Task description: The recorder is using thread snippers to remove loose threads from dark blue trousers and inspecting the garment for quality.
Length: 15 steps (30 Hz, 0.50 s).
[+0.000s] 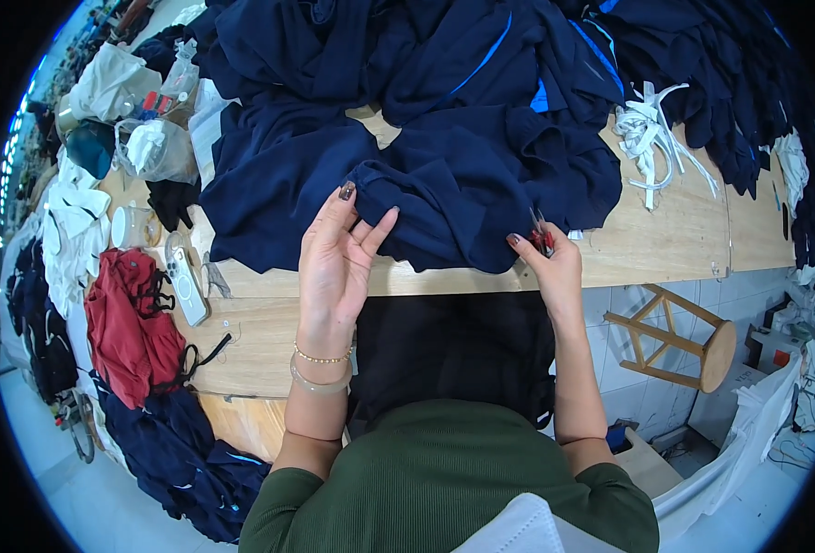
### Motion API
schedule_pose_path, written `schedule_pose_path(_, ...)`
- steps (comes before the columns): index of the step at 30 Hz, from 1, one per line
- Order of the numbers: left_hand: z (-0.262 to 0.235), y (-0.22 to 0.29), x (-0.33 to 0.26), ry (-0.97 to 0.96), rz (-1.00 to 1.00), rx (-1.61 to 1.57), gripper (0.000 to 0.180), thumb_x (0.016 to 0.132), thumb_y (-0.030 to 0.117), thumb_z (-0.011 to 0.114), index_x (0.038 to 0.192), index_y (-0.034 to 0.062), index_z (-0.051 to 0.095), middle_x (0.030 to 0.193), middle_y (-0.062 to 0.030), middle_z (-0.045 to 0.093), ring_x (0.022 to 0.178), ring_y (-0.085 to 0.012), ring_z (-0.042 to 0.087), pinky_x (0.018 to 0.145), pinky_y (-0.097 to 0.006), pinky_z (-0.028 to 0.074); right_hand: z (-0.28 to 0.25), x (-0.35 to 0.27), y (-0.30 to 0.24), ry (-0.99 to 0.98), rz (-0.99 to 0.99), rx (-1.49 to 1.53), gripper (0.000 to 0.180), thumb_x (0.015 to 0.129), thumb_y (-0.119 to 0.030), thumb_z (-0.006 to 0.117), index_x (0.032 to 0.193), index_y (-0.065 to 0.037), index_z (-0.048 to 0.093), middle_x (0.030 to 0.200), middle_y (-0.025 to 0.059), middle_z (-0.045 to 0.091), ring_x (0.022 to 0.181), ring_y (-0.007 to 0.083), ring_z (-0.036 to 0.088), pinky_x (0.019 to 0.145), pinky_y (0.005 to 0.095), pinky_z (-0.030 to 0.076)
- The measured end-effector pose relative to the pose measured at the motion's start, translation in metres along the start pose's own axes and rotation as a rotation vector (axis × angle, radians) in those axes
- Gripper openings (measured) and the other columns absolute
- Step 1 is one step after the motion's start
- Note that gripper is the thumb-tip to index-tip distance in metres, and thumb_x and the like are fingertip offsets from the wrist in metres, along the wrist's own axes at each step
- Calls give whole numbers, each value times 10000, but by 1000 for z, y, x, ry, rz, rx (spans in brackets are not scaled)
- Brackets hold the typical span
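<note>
A dark navy garment (463, 189) lies rumpled along the front of the wooden table. At its near edge, my left hand (335, 253) is palm up, with thumb and fingers closed on a fold of the cloth. Two bracelets circle that wrist. My right hand (557, 267) grips small red-handled thread snips (542, 241), blades pointing away from me, beside the garment's right front part. Fingers partly cover the handles, and whether the blades touch the cloth I cannot tell.
Navy garments with blue trim (481, 55) are heaped behind. White tapes (647, 134) lie at right on the table (665, 235). On the left are a phone (184, 284), a tape roll (134, 227), red cloth (133, 323) and plastic bags (158, 152). A wooden stool (716, 355) lies lower right.
</note>
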State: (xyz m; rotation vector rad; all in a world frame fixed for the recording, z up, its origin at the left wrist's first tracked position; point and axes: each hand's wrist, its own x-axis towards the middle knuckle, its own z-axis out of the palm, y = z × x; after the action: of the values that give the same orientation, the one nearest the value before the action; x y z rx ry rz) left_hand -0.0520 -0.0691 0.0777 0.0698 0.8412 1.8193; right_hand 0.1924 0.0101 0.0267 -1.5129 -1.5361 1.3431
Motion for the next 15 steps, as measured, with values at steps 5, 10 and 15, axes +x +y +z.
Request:
schedule_pose_path(5,7,5,-6,49,214,443,134,882,-40,557,980,-12,644,911,-28,593,766,-77,577,716,-246,526,-15,6,-5,79,-85,101,147,790,-79,692,792,-23,556,733,-21,504,725,69,442,660,207,375)
schedule_pose_path(10,-25,0,4,158,991,987,225,771,-173,537,832,-4,672,961,-44,547,694,-48,490,564,-171,398,-40,30,-19,456,-281,235,101,846,-61,656,909,-34,581,729,-34,524,645,43,445,598,177,358)
schedule_pose_path(15,-31,-13,4,206,1061,921,251,763,-204,470,782,7,604,1014,-44,540,716,-48,500,580,-177,435,-41,34,-12,384,-179,439,98,867,-78,655,914,-43,577,690,-48,521,511,15,374,460,185,270)
